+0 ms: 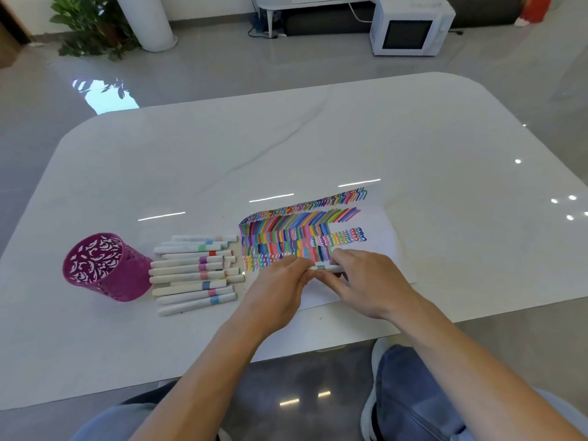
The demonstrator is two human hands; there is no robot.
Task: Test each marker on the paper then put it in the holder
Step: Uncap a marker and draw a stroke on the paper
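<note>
Marker pinching at frame centre, just over the paper: squeezing one end with left hand fingertips, the other with right hand. Likely uncapping, so pulling straight apart, steadying wrists.

Bright, even and diffuse overall. Thin white glare streaks and small round light spots across the glossy tabletop; pale blue window reflection on the polished floor at upper left. Only faint, soft shadows beside the purple holder and loose markers. Strong wide-angle bending toward the edges, curving the tabletop rim. Slightly soft detail throughout, finest strokes on the paper smeared together.
</note>
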